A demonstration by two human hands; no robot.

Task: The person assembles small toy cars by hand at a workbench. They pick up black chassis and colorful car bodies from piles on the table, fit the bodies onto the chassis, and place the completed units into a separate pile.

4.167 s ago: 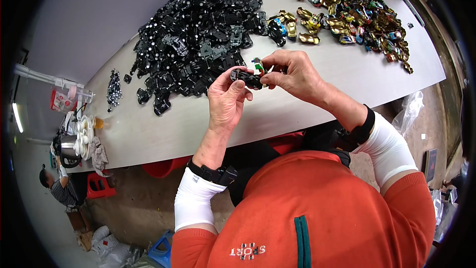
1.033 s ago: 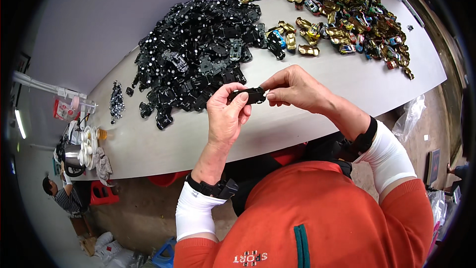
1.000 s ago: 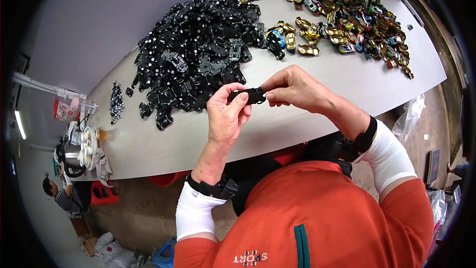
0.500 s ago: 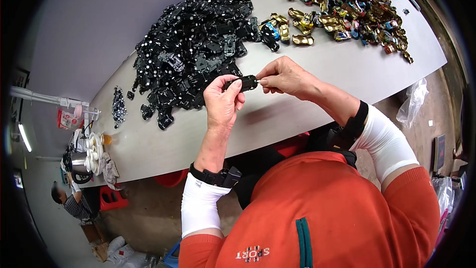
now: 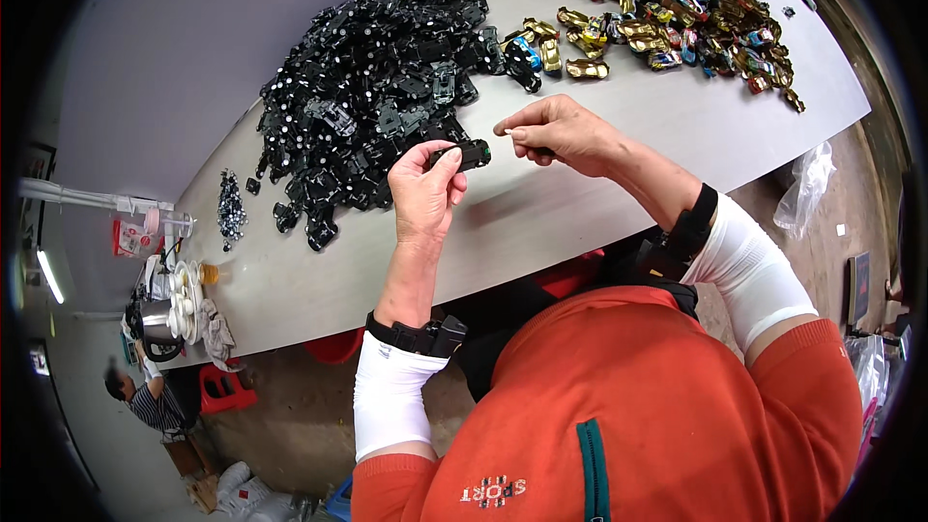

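Above the table, my left hand (image 5: 422,188) is closed, thumb and fingers gripping a black toy car chassis (image 5: 470,155) whose free end points right. A short gap separates that end from my right hand (image 5: 570,138). Its fingers are curled, and a tiny whitish piece (image 5: 509,132) shows at the fingertips; its kind is too small to tell. Something dark also shows under those fingers, mostly hidden. Just beyond my left hand lies a big heap of black toy car chassis (image 5: 377,97). Farther right spreads a pile of shiny gold and coloured toy car bodies (image 5: 667,10).
A small pile of little dark and silvery parts (image 5: 231,208) lies at the table's left. Cups on a tray (image 5: 184,304) and a metal kettle (image 5: 158,321) stand at the left edge. Beyond, a person (image 5: 155,396) sits near a red stool (image 5: 224,389).
My right hand has drawn back from the chassis end, so a gap now shows between them. My left hand has shifted slightly left with the chassis.
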